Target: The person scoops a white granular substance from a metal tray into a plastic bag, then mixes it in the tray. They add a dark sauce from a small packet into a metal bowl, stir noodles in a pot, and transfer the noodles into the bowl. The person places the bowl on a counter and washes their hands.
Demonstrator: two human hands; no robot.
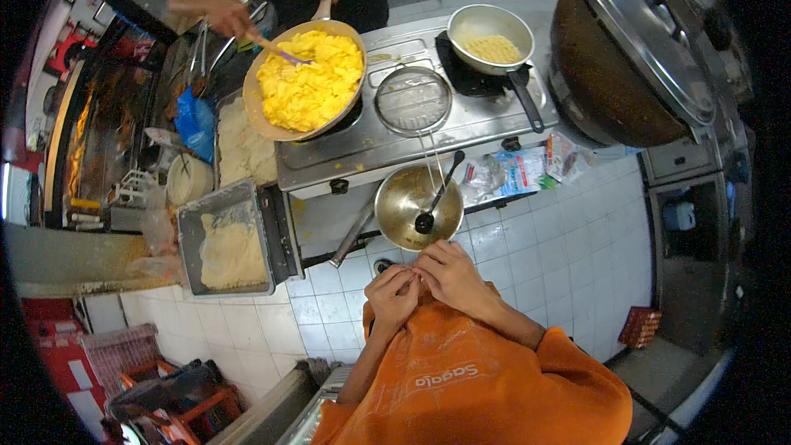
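Note:
My left hand (394,296) and my right hand (451,275) meet in front of my chest, their fingertips pinched together. Whether something small is between the fingers cannot be made out. Just beyond them is a steel pan (405,222) with a long handle, and a black ladle (432,213) rests in it. A round wire-mesh strainer (413,101) lies on the stainless steel gas stove (334,161), its handle reaching toward that pan. On the right burner stands a small saucepan (460,25) holding a block of noodles (492,49).
Across the stove, another person's hand (228,15) works a spatula in a frying pan (259,117) of scrambled eggs (312,80). A large lidded pot (605,68) stands right. Left are a grey tub (193,247) of pale flour-like material and a white bucket (189,179). Plastic packets (525,170) lie below the stove.

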